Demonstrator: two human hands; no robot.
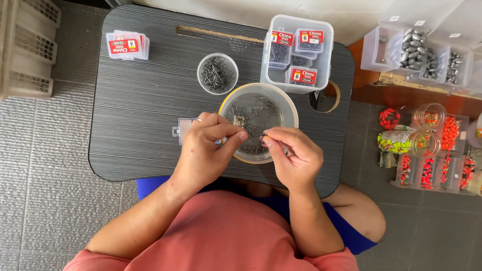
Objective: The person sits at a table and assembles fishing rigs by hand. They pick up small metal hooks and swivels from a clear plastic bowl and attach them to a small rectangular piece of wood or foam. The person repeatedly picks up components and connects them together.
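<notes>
At the desk's near edge, the left hand [208, 145] and right hand [293, 150] each pinch tiny fish hooks [262, 136] over a clear round bowl [258, 123]; barbed points could prick fingertips.

The person wears a salmon-pink short-sleeved top [221, 236] and bright blue shorts [351, 236]. Both forearms are bare. The left hand [203, 153] bears a thin silvery ring [199, 119] on one finger; the right hand [293, 155] is bare.
</notes>
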